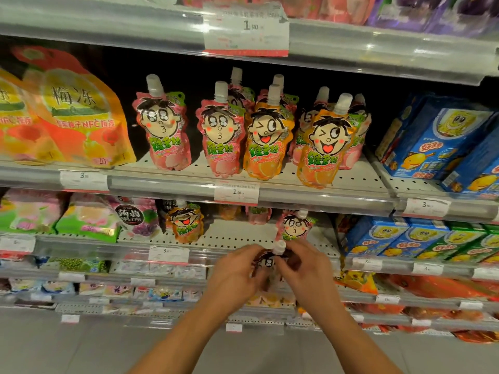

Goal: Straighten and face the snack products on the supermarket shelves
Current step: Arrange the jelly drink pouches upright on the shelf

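Note:
A pink jelly pouch (268,261) with a white cap and a cartoon face is held in front of the lower shelf. My left hand (235,271) grips its left side and my right hand (307,265) grips its right side; most of the pouch is hidden by my fingers. On the lower shelf (229,236) an orange pouch (186,221) stands at the left and a pink pouch (295,225) stands just behind my hands. On the shelf above, two pink pouches (164,125) and two orange pouches (325,141) stand upright in front of more pouches.
Large orange and yellow jelly bags (78,112) fill the left of the upper shelf. Blue snack boxes (442,141) stand at the right on both shelves. Green and purple jelly bags (89,220) lie at the lower left. Price tags (237,193) hang on the shelf edges.

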`<act>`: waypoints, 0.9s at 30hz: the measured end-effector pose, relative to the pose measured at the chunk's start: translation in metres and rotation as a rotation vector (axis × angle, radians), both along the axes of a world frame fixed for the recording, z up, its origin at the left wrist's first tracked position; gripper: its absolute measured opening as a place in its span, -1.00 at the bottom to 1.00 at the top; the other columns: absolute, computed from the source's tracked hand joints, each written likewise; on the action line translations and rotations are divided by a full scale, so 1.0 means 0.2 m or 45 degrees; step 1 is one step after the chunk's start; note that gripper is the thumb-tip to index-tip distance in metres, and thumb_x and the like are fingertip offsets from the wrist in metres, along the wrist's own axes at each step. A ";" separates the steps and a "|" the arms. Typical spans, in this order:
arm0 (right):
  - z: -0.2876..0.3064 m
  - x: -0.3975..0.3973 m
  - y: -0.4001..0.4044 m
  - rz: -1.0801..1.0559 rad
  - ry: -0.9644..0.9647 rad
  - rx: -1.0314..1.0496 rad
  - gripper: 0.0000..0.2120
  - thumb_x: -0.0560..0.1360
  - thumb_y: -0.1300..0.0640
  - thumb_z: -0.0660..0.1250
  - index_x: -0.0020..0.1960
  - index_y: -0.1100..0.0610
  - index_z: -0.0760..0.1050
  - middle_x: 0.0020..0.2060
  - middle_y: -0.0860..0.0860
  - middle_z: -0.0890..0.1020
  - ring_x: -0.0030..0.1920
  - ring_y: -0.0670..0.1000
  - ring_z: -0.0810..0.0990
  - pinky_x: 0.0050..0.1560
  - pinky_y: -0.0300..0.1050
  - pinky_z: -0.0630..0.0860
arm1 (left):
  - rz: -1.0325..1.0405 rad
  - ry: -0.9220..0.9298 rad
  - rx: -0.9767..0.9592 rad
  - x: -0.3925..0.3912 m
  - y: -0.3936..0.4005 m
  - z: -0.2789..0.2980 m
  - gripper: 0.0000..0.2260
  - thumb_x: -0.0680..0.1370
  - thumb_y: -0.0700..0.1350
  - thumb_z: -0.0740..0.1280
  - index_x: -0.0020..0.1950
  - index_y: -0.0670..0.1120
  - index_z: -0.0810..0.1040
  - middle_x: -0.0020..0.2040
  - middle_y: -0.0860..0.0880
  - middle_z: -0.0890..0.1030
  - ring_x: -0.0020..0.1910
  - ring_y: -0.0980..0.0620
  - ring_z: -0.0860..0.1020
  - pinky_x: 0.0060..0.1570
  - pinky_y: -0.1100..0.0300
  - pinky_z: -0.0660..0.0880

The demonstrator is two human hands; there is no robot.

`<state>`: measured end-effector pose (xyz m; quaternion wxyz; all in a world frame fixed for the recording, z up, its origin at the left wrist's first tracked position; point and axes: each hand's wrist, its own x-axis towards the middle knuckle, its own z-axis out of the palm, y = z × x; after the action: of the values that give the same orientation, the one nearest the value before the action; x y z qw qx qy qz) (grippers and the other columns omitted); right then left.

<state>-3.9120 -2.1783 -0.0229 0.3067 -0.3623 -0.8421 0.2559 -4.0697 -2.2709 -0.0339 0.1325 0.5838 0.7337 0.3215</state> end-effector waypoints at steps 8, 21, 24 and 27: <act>0.44 -0.11 -0.01 0.121 0.125 0.140 -0.81 0.53 0.13 0.48 0.13 -0.02 0.65 -0.09 -0.27 0.58 -0.20 -0.19 0.61 -0.15 -0.36 0.53 | 0.084 0.015 0.144 -0.15 -0.07 0.20 -0.89 0.56 0.05 0.44 -0.07 0.09 0.54 -0.19 0.20 0.52 -0.19 0.18 0.50 -0.21 0.26 0.39; 1.01 -0.46 0.23 -0.196 0.079 0.484 -0.46 0.56 -0.01 0.39 0.49 0.07 0.35 -0.01 0.06 0.67 -0.05 0.09 0.65 0.07 0.02 0.56 | 0.094 0.062 0.257 -0.26 -0.18 0.33 -0.86 0.55 0.04 0.46 -0.07 0.01 0.58 -0.21 0.16 0.54 -0.22 0.18 0.49 -0.26 0.30 0.36; 0.99 -0.47 0.25 -0.232 0.127 0.445 -0.47 0.55 0.00 0.41 0.47 0.09 0.39 -0.06 0.09 0.70 0.02 0.12 0.65 0.09 -0.03 0.54 | 0.114 0.074 0.253 -0.28 -0.20 0.32 -0.82 0.54 0.11 0.41 -0.08 0.02 0.60 -0.22 0.17 0.55 -0.22 0.17 0.49 -0.26 0.22 0.41; 0.99 -0.48 0.27 -0.236 0.145 0.476 -0.64 0.54 0.04 0.42 0.31 0.12 0.56 -0.01 0.08 0.71 0.01 0.11 0.66 0.07 -0.08 0.49 | 0.122 0.073 0.245 -0.31 -0.23 0.29 -0.86 0.54 0.08 0.45 -0.08 0.03 0.60 -0.23 0.20 0.54 -0.24 0.26 0.47 -0.29 0.28 0.33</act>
<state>-4.0077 -2.1242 0.1759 0.4380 -0.3599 -0.8193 0.0860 -4.1312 -2.3162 0.0250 0.0393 0.5670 0.7301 0.3794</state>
